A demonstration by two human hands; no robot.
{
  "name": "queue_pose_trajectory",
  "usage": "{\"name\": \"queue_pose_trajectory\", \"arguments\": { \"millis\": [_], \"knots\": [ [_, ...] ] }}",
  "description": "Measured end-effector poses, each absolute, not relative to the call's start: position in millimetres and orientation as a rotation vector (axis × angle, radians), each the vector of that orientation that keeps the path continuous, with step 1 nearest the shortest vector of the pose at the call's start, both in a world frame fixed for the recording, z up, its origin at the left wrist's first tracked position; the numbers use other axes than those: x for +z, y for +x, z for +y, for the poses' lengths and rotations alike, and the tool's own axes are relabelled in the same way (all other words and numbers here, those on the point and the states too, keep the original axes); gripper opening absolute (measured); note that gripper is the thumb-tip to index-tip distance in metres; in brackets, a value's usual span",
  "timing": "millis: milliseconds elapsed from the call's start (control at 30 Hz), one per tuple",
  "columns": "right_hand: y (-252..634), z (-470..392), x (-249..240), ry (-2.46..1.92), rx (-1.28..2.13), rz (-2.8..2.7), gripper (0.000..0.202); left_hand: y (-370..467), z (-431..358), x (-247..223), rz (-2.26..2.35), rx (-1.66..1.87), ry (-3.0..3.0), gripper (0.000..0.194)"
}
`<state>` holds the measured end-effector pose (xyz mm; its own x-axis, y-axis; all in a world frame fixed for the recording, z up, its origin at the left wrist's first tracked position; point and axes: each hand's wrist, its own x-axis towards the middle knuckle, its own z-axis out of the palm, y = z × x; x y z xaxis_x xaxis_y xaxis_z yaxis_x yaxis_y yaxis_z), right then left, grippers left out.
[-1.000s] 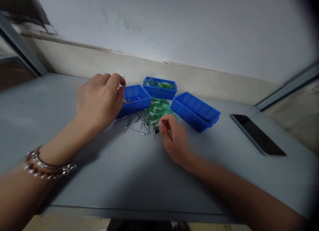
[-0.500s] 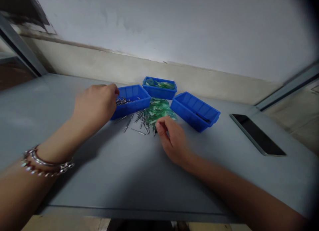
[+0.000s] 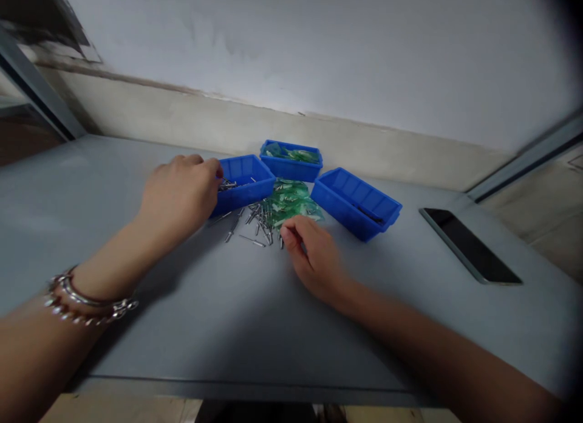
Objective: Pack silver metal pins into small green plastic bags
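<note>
My left hand [image 3: 183,189] is over the left end of a blue bin [image 3: 243,195] that contains silvery blind rivets [image 3: 226,185]. Its fingers are bent and pinched together; whatever they may hold is hidden. My right hand [image 3: 316,259] rests low over the table, fingers curled and thumb against the index finger. I cannot make out whether anything is inside its grip. Just beyond it lies a loose heap of blind rivets [image 3: 262,221], touching crumpled green plastic bags [image 3: 291,198] on the tabletop.
Another blue bin [image 3: 291,168] at the back, by the wall, holds more green bags. A third blue bin [image 3: 350,213] on the right has a dark item inside. Farther right, a phone [image 3: 471,247] lies flat on the grey table [image 3: 218,326].
My left hand has shifted slightly right, with its fingertips farther over the left bin. My right hand has barely moved, a touch leftward. The bins and the heap stay put.
</note>
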<state>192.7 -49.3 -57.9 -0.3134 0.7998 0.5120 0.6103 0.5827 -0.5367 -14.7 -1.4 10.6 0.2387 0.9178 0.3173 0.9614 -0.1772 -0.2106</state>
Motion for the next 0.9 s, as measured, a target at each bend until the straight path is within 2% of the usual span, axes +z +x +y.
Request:
{"name": "queue_pose_trajectory", "arguments": {
  "millis": [200,433,667,900],
  "knots": [
    [191.1,-45.2,-56.7,-1.106,0.300,-2.056,0.025,-4.3,1.4,6.5,-1.382,-0.471,-2.507,0.028],
    [186.1,-42.3,-52.8,-1.071,0.327,-2.085,0.021,-3.5,5.3,-12.8,-1.226,-0.121,-2.800,0.023],
    [184.6,-42.4,-53.1,-1.082,0.339,-2.127,0.023,-3.7,2.7,-18.1,-1.291,0.033,-2.759,0.030],
    [185.4,-43.1,-52.5,-1.061,0.301,-2.158,0.026,-3.8,5.6,-18.4,-1.298,0.092,-2.763,0.019]
  ]
}}
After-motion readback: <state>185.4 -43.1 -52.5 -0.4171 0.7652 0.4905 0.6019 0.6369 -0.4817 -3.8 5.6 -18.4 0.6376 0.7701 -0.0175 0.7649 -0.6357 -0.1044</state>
